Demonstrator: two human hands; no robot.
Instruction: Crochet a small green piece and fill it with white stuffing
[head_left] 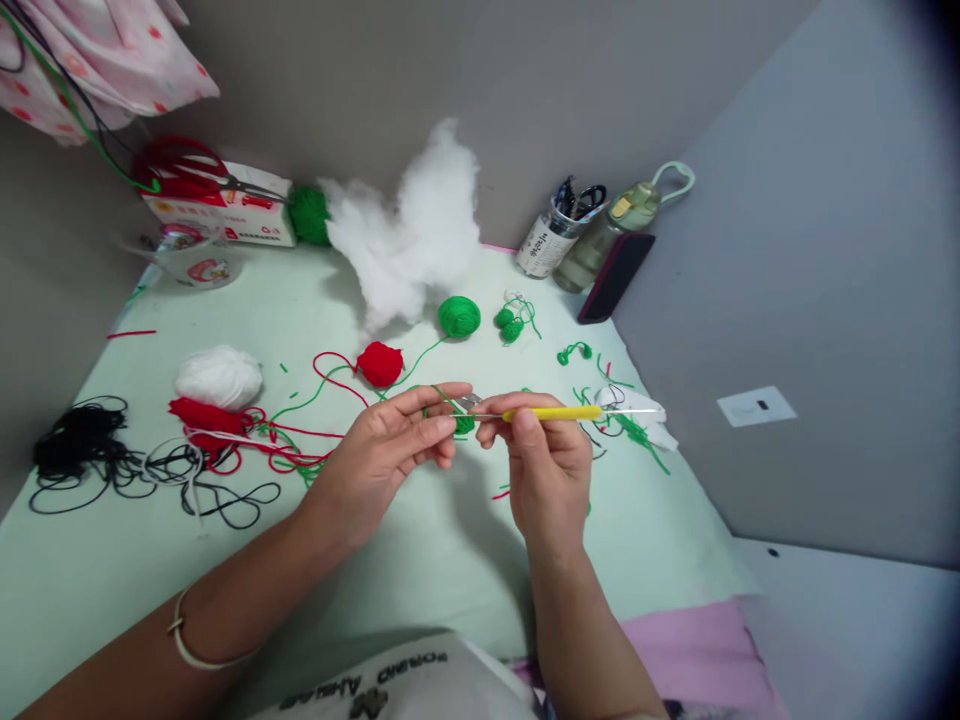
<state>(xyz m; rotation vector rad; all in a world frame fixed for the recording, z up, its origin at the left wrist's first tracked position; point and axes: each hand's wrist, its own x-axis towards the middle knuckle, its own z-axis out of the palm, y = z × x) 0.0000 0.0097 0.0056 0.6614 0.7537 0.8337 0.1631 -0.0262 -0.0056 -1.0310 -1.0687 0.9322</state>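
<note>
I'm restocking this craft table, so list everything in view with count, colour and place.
crochet hook: one, yellow handle, in right hand
crochet piece: one, green, in left hand
green yarn balls: two, green, mid-table and back left
red yarn ball: one, red, left of mid-table green ball
white yarn ball: one, white, left side
black yarn: one tangle, black, far left
stuffing: one heap, white, back centre
tin: one, white, back right, holds scissors
bottle: one, pale green, beside tin
table cover: one, pale green, under everything
left hand: one, pinches crochet piece
right hand: one, grips crochet hook
</note>
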